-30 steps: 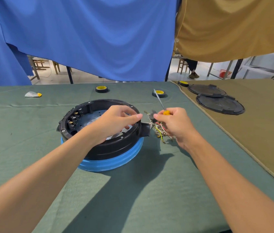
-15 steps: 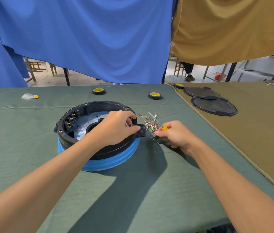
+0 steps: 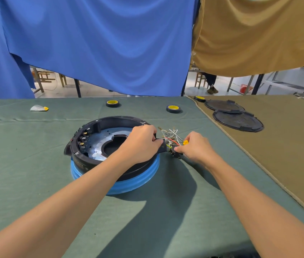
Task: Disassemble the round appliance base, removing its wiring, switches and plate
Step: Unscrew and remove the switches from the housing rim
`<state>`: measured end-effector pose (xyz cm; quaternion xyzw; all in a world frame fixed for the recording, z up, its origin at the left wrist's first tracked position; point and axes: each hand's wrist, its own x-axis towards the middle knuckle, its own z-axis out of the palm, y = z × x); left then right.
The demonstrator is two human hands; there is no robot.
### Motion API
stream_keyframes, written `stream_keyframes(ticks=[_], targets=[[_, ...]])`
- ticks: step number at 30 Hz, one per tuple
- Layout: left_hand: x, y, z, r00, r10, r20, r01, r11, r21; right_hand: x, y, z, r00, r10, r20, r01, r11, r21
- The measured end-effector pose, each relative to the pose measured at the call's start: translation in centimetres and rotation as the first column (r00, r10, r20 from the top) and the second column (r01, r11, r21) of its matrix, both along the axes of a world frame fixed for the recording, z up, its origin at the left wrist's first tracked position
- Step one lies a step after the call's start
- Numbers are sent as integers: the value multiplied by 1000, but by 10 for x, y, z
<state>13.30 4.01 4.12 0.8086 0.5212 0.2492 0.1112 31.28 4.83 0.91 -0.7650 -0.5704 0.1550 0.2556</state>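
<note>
— Where is the round appliance base [image 3: 84, 155] sitting?

— Near the middle of the green-covered counter [image 3: 26, 183], open side up. It is a black ring on a blue lower band, with a metal plate [image 3: 99, 144] showing inside and a row of switches [image 3: 83, 138] along its left inner wall.

— And the hands?

— The left hand [image 3: 142, 144] lies over the right side of the rim, its fingers curled onto the black tab that sticks out there. The right hand [image 3: 196, 148] is just beside that tab, low over the counter, fingers closed on a small dark part at the end of the wiring [image 3: 169, 135]. A yellow piece shows at the top of that fist; I cannot tell what it belongs to.

— The wiring itself?

— A loose bundle of white, red and yellow-green strands, fanning up between the two hands, outside the base.

— Anything else?

— Two tape rolls [image 3: 112, 103] toward the far edge, and two black round covers [image 3: 237, 121] on the brown cloth to the right.
</note>
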Motion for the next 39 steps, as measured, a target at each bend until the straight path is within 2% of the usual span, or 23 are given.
stream_keyframes(ticks=[2,6,11,14,16,18,20,22,26,29,36,39], targets=[[1,-2,2,1000,22,20,-22,1000,-2,-1,-4,5,999,-1,-36,2,1000,26],[-19,-6,7,989,98,109,-106,992,65,-8,-19,24,993,53,-109,-33,984,175],[-84,-7,8,973,225,53,-231,942,245,-41,-38,51,942,333,-49,-311,916,256],[-130,-8,-2,916,369,160,-398,890,225,-70,-43,57,853,522,29,-515,829,218],[-152,-11,-15,865,409,290,-456,883,113,-88,-42,57,805,588,80,-592,785,182],[-161,-15,-30,817,380,434,-409,912,-29,-103,-39,55,789,588,181,-612,778,139],[-158,-18,-43,809,318,494,-346,937,-37,-110,-35,53,777,562,283,-608,786,109],[-151,-18,-48,789,302,536,-348,937,-15,-111,-30,53,761,571,307,-623,775,101],[-131,-17,-51,822,307,480,-369,929,37,-102,-23,55,680,679,276,-703,711,-16],[-118,-21,-52,814,293,502,-380,922,78,-96,-20,53,640,729,242,-734,674,-88],[-122,-17,-54,819,165,550,-233,971,55,-76,-27,51,664,747,47,-736,663,-137],[-125,-5,-52,759,174,627,-213,977,-13,-76,-35,50,659,751,36,-740,657,-144]])
